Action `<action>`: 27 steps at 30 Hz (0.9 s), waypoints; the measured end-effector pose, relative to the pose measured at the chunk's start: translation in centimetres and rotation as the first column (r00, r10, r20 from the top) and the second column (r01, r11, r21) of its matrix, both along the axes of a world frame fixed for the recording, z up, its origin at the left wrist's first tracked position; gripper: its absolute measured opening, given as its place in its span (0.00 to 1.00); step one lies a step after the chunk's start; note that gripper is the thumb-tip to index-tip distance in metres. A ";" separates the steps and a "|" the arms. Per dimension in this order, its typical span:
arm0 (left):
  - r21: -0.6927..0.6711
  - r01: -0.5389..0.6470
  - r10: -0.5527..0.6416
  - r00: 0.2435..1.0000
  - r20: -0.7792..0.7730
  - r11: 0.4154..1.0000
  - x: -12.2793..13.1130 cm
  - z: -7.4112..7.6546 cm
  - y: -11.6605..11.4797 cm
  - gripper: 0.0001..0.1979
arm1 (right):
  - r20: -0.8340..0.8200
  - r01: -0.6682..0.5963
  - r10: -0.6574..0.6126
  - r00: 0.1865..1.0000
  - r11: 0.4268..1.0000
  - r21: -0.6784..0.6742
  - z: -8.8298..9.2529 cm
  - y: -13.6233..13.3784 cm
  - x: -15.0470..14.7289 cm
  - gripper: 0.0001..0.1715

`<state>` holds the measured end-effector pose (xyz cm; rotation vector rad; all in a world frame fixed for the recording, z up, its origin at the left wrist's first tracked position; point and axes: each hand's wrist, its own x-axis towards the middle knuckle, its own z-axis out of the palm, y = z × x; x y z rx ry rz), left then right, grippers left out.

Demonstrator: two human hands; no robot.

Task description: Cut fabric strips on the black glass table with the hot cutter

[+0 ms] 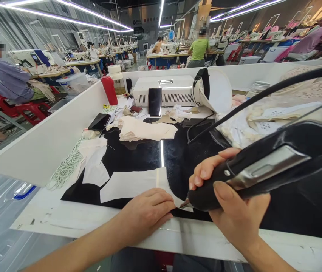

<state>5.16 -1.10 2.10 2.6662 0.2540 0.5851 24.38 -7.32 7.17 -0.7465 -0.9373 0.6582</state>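
My right hand [234,211] is wrapped round a thick black corded handheld tool [260,166] with a metal lever along its side. Its thin pointed tip meets the right end of a white fabric piece [132,185], which lies on a black mat [299,200]. A pale yellowish strip crosses this piece. My left hand [149,211] lies flat on the fabric's near edge, fingers stretched towards the tool tip. More white fabric pieces [95,166] lie to the left, and a stack of cream fabric pieces [146,129] sits farther back.
At the back stand a white vented box [166,90], a phone [155,102], a red flask [109,90] and a white cone-shaped shade [220,90]. Pale green cord [67,164] is heaped at left. Bagged fabric [277,113] lies at right. The tool's black cable [251,100] arches overhead. A low white wall [50,128] edges the table.
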 end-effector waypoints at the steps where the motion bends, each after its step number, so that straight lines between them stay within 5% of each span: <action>1: -0.002 -0.002 0.002 1.000 -0.003 1.000 0.0 0.1 0.0 0.10 | -0.003 0.011 -0.011 1.000 1.000 0.005 0.1 -0.1 0.2 0.20; 18: 0.050 -0.022 0.023 1.000 -0.010 0.998 -0.4 0.4 0.5 0.11 | 0.048 0.061 -0.060 0.997 0.998 -0.014 -0.3 -0.5 1.1 0.20; 27: 0.068 -0.179 0.185 0.977 -0.103 0.982 -2.3 0.6 2.4 0.13 | 0.045 0.277 -0.277 0.960 0.961 -0.009 -0.4 3.9 4.6 0.22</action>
